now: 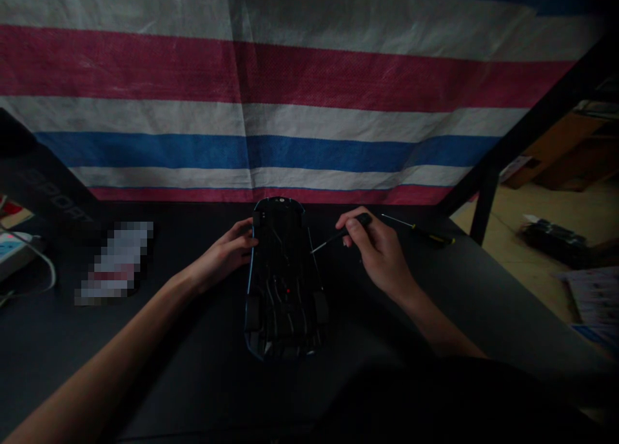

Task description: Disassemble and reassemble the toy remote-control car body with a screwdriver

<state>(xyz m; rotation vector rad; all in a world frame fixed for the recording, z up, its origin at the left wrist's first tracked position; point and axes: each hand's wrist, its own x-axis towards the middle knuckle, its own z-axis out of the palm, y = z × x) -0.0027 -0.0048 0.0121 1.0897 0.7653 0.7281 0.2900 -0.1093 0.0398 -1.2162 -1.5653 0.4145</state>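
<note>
A toy car lies upside down on the dark table, its black underside and wheels facing up. My left hand is against the car's left side, fingers bent at its edge and partly hidden behind it. In my right hand is a screwdriver with a dark handle and a thin shaft. The shaft points left and down, its tip at the car's right edge; whether it touches I cannot tell. A second screwdriver, with a black and yellow handle, lies on the table beyond my right hand.
A striped sheet hangs along the back of the table. On the left are a blurred-out flat item, a dark object lettered SPORT, and a white power strip with a cable. A black frame leg stands right.
</note>
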